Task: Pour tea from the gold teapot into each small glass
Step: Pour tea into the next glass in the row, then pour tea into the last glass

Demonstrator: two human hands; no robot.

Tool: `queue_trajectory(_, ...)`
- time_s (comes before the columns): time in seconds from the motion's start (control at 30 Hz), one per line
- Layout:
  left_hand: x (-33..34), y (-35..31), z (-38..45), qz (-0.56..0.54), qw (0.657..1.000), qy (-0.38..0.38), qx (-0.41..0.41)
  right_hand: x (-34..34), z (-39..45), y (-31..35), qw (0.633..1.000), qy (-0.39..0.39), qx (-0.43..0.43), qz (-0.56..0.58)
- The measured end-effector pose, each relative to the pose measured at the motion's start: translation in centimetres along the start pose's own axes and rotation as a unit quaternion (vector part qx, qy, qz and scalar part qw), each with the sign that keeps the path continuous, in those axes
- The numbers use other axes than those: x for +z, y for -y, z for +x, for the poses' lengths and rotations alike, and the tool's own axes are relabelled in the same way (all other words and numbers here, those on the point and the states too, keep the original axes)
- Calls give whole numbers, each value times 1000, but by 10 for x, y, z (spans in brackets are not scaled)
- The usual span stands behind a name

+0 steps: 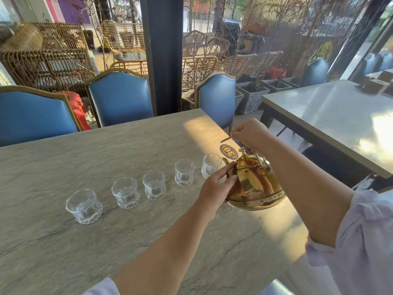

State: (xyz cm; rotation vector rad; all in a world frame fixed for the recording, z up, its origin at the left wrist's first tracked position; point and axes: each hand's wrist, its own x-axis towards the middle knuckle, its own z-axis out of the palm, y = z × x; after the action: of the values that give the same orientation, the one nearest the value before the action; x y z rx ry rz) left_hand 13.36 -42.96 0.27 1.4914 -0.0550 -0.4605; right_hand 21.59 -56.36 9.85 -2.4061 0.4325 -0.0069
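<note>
The gold teapot [256,186] is held just above the table's right side, its spout toward the rightmost small glass [210,165]. My right hand [251,135] grips its thin handle from above. My left hand [217,186] rests its fingers against the pot's left side near the lid. Several small cut glasses stand in a row running left: one [184,172], another [154,184], a third [126,195], and the leftmost glass [84,206]. They look empty. No tea stream is visible.
The stone-look table [85,241] carries an oval number "30" badge [228,151] behind the teapot. Blue chairs [121,99] line the far edge. A second table [331,116] stands to the right across a narrow aisle.
</note>
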Motion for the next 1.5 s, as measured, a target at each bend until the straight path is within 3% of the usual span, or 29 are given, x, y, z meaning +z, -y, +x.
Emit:
queue_trajectory(0.57,-4,-2,1,1,1000,5,-15,1,1,6,1000,14,13,-8)
queue_trajectory(0.83,-8,-1,-1,18,1000,6,13,-1,-18,-1,999,-4,3,53)
queue_trajectory(1.23,-1,2,-13,82,992,23,89,-14,-76,-27,981,-114,-9,155)
queue_trajectory(1.5,21,25,-34,133,983,70,106,-23,-107,-57,976,-116,26,180)
